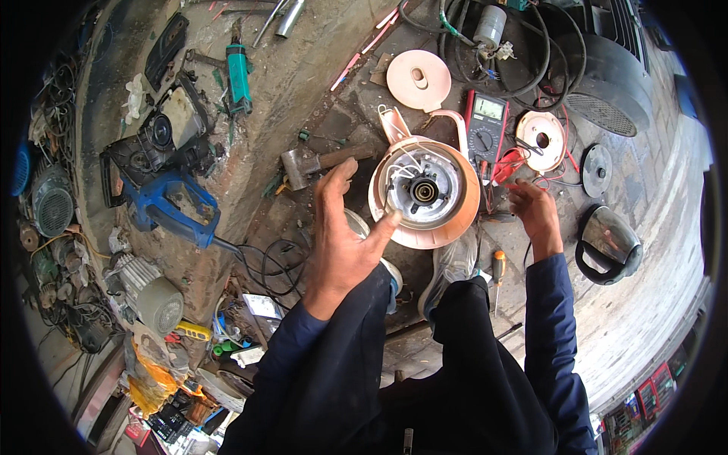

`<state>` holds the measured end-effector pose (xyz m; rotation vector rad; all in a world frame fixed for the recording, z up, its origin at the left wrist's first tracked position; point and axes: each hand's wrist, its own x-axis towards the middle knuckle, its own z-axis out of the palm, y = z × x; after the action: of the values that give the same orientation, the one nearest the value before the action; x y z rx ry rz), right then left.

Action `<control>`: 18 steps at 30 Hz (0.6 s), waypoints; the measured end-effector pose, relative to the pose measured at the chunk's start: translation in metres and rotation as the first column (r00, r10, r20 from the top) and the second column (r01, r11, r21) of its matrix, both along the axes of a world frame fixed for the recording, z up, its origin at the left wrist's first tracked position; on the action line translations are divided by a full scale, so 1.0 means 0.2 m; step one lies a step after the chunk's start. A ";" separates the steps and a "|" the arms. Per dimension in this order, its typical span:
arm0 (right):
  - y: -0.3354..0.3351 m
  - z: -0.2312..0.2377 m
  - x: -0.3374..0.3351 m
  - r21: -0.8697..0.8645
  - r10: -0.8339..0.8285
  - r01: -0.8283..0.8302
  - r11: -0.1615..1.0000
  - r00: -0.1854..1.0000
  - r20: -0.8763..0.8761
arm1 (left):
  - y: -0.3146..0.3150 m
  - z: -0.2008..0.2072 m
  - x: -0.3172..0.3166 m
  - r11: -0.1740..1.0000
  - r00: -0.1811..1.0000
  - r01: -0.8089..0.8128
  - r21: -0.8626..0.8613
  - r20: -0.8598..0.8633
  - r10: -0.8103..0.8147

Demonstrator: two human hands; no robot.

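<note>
A pink electric kettle [462, 220] stands bottom up between my feet, its metal underside, round connector and white wires exposed. My left hand [341, 235] is open at its left side, fingers and thumb apart, the thumb tip over the kettle's rim. Right of the kettle my right hand [537, 212] is closed in a pinch on a red test probe [519, 184]; its tip is hard to see. A red-framed multimeter [485, 129] lies beyond, its screen lit. Beside it are a pink round kettle base [543, 141] with wires and a pink lid [418, 80].
A hammer [299, 168] lies left of the kettle, a screwdriver [498, 267] by my right foot. At right are a metal disc [597, 170] and a steel kettle [609, 244]. A large motor [607, 76] stands far right; a blue power tool [176, 206] lies left.
</note>
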<state>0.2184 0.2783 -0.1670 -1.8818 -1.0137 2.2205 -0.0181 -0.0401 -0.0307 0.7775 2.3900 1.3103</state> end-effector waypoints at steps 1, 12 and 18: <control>-0.02 0.03 0.04 0.071 0.068 -0.073 0.995 0.995 0.073 | 0.00 0.00 0.01 0.999 0.999 0.030 -0.021 0.038 -0.030; -0.56 0.03 0.73 0.253 0.478 -0.797 0.548 0.546 0.688 | -0.03 -0.09 0.12 0.998 0.968 -0.059 0.006 0.244 0.056; -0.79 0.02 0.81 0.308 0.454 -0.908 0.282 0.410 0.791 | 0.00 -0.08 0.12 0.995 0.962 -0.074 -0.072 0.259 0.091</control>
<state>0.3810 0.1207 -0.1632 -1.7786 -2.8624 0.8602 0.0058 -0.0409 -0.0472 0.4584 2.2590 1.2753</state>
